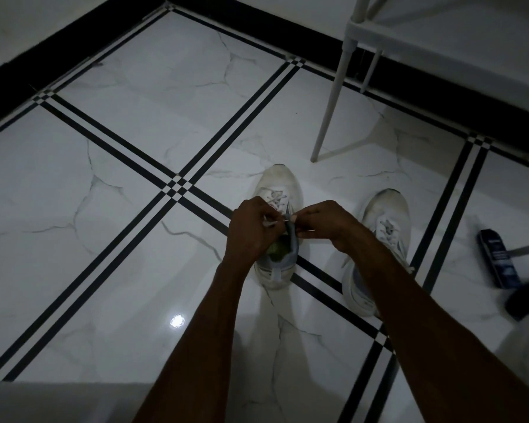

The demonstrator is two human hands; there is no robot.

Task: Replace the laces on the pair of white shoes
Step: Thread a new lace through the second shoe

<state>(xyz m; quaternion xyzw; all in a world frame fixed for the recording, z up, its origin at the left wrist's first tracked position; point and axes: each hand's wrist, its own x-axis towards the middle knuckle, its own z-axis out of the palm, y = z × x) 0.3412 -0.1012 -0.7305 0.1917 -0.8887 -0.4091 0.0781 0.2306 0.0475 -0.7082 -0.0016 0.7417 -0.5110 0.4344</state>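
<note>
Head view: both hands pinch lace ends over the near shoe [277, 190], left hand [249, 230] and right hand [326, 224] drawing the lace [276, 196] apart. Soft, limp cord; best gripped at its stiff tips. The second shoe [379, 239] waits beyond the right hand.

One head-worn camera looks steeply down and forward at the tiled floor [135, 184]. Both forearms reach into view from below, close to it.
</note>
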